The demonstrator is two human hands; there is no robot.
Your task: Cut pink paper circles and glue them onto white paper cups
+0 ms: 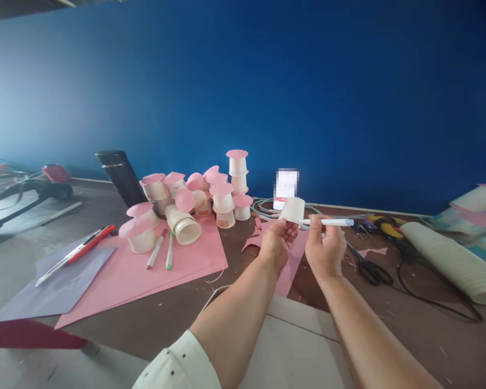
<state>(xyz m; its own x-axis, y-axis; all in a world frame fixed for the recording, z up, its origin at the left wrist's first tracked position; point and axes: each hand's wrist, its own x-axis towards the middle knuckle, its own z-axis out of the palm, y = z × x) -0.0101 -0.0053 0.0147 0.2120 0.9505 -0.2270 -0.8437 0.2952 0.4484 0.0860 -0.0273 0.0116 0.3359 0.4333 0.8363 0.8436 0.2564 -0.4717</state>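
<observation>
1. Left hand (276, 243): the grip is closed on a small white paper cup (292, 209). The fingertips and thumb pinch the cup near its wide end, and it is tilted, raised above the table (178, 319) in front of me. Judging by this, the pinch leaves most of the cup wall uncovered and turned toward the other hand.

2. Right hand (324, 248): the grip is closed on a white pen (332, 222), held nearly level. One end points at the cup and the other points away to my right. I cannot tell whether the near end touches the cup wall. The level hold appears to line the pen up with the cup's side.

3. Arm pose: both forearms reach forward and converge, wrists raised, palms turned partly inward. The hands sit just beside each other, clear of the table.

4. Surroundings: a cluster of pink-topped cups (222, 197) stands on a pink sheet (146, 275) to my left, with two markers (164, 249) beside it. Scissors (368, 267) lie near my right hand, a paper roll (449, 259) farther right, and a black flask (120, 170) behind the cluster.
</observation>
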